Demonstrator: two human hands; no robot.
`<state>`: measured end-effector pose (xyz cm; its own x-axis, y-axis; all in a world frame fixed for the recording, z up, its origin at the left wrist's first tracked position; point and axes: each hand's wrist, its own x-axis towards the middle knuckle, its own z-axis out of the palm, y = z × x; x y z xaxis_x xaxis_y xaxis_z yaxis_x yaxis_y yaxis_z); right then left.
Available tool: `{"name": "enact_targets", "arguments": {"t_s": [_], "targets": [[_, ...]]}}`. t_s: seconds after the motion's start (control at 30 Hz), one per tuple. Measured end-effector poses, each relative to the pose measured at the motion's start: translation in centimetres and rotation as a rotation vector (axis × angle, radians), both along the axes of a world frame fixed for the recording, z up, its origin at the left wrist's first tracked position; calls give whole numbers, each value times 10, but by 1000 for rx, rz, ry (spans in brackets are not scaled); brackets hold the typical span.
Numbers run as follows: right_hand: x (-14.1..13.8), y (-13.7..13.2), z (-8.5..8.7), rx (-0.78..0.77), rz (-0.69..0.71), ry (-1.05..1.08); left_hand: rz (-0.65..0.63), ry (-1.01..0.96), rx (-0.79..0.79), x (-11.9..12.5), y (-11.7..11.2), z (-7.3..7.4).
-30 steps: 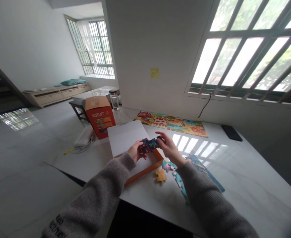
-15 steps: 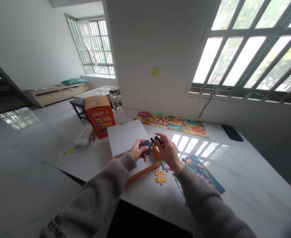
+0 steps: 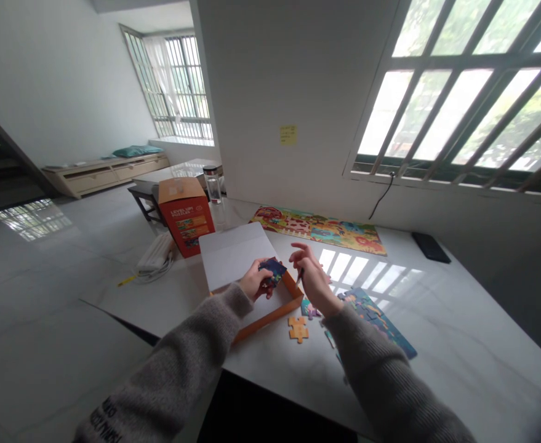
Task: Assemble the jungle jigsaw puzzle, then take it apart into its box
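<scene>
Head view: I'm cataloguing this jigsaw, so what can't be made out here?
All in the head view:
Dark blue jigsaw piece: partly covered by the left hand.
Teal jigsaw puzzle: partly hidden by the grey knit right sleeve.
Yellow paper sticky note: writing too small.
Orange cardboard box: print too small.

Head-worn view, facing forward and down onto the left hand (image 3: pixel 256 280) and right hand (image 3: pixel 314 280)

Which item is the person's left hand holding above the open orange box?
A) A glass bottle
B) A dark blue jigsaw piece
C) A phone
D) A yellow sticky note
B: the left hand grips a dark blue jigsaw piece between its fingers, above the open orange box.
</scene>
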<state>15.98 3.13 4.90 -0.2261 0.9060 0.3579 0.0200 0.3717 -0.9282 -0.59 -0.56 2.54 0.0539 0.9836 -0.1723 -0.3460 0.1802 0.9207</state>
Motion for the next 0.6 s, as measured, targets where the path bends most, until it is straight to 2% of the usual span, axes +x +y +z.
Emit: {"name": "enact_targets", "arguments": {"t_s": [0.07,0.17,0.3,0.47,0.6], "targets": [[4,8,3,-186,23,182,16,53,-3,-2,1,-3],[5,11,6,-221,64,253,35,121,37,-1,4,-9],[1,3,4,-82,65,120,-39,119,37,1,4,-10],[-9,-11,-3,209,-83,-162,-137,-114,-27,1,-2,0],[-11,-19,-3,327,-28,-206,-153,-133,24,0,-5,0]]}}
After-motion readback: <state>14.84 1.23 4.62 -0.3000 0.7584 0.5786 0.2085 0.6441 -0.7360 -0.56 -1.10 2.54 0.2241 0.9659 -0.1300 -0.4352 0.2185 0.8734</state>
